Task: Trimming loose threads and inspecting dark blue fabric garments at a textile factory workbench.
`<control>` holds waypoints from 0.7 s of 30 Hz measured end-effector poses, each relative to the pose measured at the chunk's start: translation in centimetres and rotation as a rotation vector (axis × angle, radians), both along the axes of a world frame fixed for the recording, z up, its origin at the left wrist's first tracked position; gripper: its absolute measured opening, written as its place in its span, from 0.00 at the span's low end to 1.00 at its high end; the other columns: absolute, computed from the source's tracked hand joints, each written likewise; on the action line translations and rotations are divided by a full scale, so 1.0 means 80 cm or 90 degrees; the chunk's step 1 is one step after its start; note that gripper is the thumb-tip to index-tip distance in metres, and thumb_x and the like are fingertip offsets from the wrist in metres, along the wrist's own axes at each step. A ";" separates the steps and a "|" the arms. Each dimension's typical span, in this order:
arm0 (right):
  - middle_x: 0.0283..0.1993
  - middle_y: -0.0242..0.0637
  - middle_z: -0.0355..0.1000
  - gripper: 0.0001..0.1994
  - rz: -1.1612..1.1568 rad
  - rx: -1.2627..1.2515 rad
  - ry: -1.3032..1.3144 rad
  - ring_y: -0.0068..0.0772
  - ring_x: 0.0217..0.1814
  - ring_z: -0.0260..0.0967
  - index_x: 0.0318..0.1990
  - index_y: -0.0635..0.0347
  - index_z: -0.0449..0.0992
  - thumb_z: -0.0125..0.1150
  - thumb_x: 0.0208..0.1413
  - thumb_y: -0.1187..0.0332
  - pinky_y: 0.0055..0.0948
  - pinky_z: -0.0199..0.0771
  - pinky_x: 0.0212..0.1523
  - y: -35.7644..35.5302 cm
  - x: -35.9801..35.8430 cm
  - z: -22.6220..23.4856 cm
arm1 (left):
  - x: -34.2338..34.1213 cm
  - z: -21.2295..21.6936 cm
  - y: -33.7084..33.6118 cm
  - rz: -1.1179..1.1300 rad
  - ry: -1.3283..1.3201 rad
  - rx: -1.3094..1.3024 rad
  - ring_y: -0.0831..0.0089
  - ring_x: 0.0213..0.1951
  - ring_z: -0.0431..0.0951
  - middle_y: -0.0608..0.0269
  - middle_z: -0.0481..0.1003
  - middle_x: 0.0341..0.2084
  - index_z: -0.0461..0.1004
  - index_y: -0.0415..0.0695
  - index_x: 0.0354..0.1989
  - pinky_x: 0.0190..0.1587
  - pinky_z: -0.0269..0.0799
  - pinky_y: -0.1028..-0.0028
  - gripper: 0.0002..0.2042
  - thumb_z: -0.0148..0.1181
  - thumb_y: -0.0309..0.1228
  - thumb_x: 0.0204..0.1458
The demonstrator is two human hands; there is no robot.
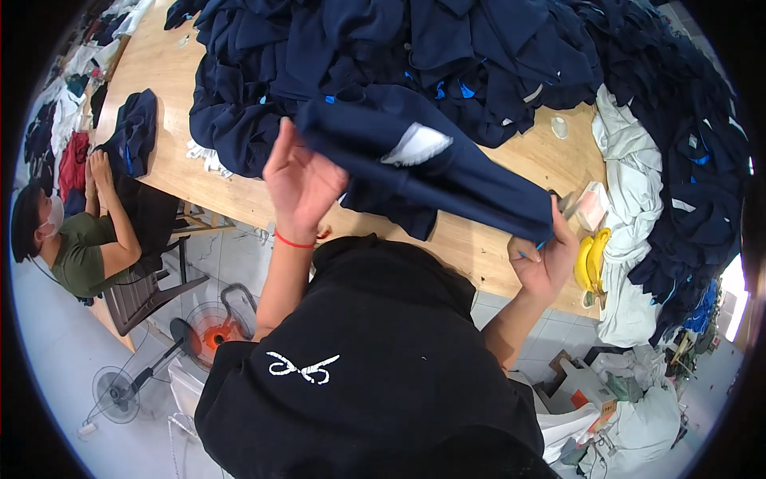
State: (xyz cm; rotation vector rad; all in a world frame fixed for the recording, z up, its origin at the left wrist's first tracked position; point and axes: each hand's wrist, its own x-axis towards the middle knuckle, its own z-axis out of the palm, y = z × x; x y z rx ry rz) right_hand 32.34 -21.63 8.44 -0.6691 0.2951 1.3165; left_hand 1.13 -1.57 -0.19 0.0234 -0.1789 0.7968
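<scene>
Between your hands, one navy garment [487,182] spans above the table [495,262]; it should handle soft, light and floppy, best held at both ends. Your right hand [546,265] has its fingers closed on one end; your left hand [302,188]'s grip cannot be told. Beyond lies one navy clothing heap [383,40], pieces uncountable.

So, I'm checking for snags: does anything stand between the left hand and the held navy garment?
Nothing visible does: the left hand is right at one end of the garment, though blur hides the exact contact. The right hand holds the other end.
</scene>
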 end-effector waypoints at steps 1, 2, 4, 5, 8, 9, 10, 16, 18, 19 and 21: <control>0.33 0.25 0.75 0.07 0.006 0.002 0.000 0.17 0.19 0.53 0.46 0.56 0.78 0.52 0.73 0.69 0.18 0.49 0.18 -0.002 0.008 -0.019 | 0.005 -0.019 0.002 -0.009 -0.071 0.005 0.51 0.72 0.69 0.49 0.74 0.68 0.76 0.40 0.64 0.76 0.60 0.49 0.25 0.41 0.46 0.77; 0.33 0.25 0.75 0.07 0.025 0.038 0.020 0.17 0.19 0.53 0.46 0.57 0.77 0.52 0.73 0.70 0.17 0.50 0.18 -0.004 0.015 -0.038 | 0.017 -0.015 -0.003 0.024 -0.047 -0.051 0.51 0.73 0.68 0.49 0.73 0.68 0.76 0.39 0.64 0.77 0.58 0.49 0.24 0.42 0.45 0.77; 0.32 0.28 0.74 0.06 0.016 0.033 0.074 0.18 0.18 0.51 0.45 0.59 0.76 0.51 0.72 0.72 0.17 0.52 0.19 -0.003 0.017 -0.045 | 0.029 -0.013 -0.008 0.063 -0.001 -0.144 0.52 0.76 0.63 0.48 0.72 0.69 0.74 0.35 0.63 0.80 0.52 0.49 0.22 0.45 0.41 0.76; 0.32 0.28 0.74 0.06 0.019 0.033 0.076 0.18 0.18 0.51 0.45 0.59 0.76 0.51 0.72 0.72 0.17 0.52 0.19 -0.002 0.017 -0.047 | 0.030 -0.011 -0.009 0.066 0.000 -0.143 0.52 0.76 0.63 0.48 0.72 0.69 0.74 0.35 0.63 0.80 0.52 0.49 0.22 0.45 0.41 0.76; 0.31 0.30 0.72 0.06 0.006 0.036 0.142 0.18 0.18 0.50 0.44 0.60 0.75 0.50 0.71 0.73 0.17 0.52 0.19 -0.003 0.019 -0.050 | 0.030 -0.009 -0.009 0.070 0.007 -0.186 0.52 0.76 0.62 0.48 0.72 0.69 0.74 0.34 0.62 0.81 0.50 0.48 0.21 0.45 0.40 0.76; 0.31 0.31 0.72 0.06 0.010 0.044 0.141 0.19 0.18 0.50 0.43 0.61 0.75 0.49 0.71 0.74 0.17 0.52 0.19 -0.001 0.020 -0.048 | 0.029 -0.010 -0.007 0.059 -0.016 -0.179 0.52 0.76 0.62 0.48 0.71 0.69 0.74 0.34 0.62 0.81 0.49 0.48 0.21 0.46 0.39 0.76; 0.31 0.31 0.72 0.07 0.014 0.053 0.141 0.19 0.18 0.50 0.43 0.61 0.74 0.49 0.71 0.74 0.17 0.52 0.18 0.000 0.020 -0.046 | 0.029 -0.010 -0.005 0.048 -0.039 -0.172 0.52 0.77 0.61 0.48 0.71 0.69 0.74 0.34 0.62 0.81 0.49 0.48 0.21 0.46 0.39 0.76; 0.30 0.31 0.70 0.07 0.016 0.072 0.137 0.18 0.18 0.49 0.42 0.61 0.73 0.48 0.71 0.75 0.17 0.52 0.18 0.001 0.021 -0.044 | 0.030 -0.002 -0.006 0.051 -0.029 -0.167 0.53 0.77 0.60 0.49 0.71 0.69 0.75 0.34 0.62 0.81 0.50 0.48 0.20 0.45 0.38 0.76; 0.30 0.30 0.70 0.07 0.012 0.068 0.130 0.18 0.18 0.49 0.42 0.60 0.74 0.48 0.71 0.75 0.17 0.52 0.18 0.000 0.021 -0.044 | 0.029 -0.006 -0.006 0.047 -0.037 -0.154 0.53 0.77 0.61 0.49 0.72 0.69 0.76 0.34 0.61 0.81 0.50 0.48 0.20 0.45 0.38 0.76; 0.29 0.29 0.70 0.06 0.006 0.065 0.123 0.18 0.18 0.50 0.42 0.60 0.74 0.48 0.71 0.75 0.17 0.51 0.18 -0.001 0.021 -0.044 | 0.029 -0.008 -0.006 0.042 -0.044 -0.141 0.53 0.77 0.61 0.49 0.72 0.69 0.76 0.34 0.60 0.81 0.51 0.48 0.20 0.45 0.38 0.76; 0.29 0.29 0.69 0.06 0.012 0.074 0.121 0.18 0.18 0.50 0.42 0.59 0.74 0.49 0.71 0.75 0.17 0.51 0.18 -0.001 0.020 -0.045 | 0.028 -0.008 -0.006 0.037 -0.047 -0.136 0.53 0.76 0.62 0.49 0.72 0.69 0.77 0.34 0.59 0.80 0.52 0.48 0.20 0.46 0.37 0.76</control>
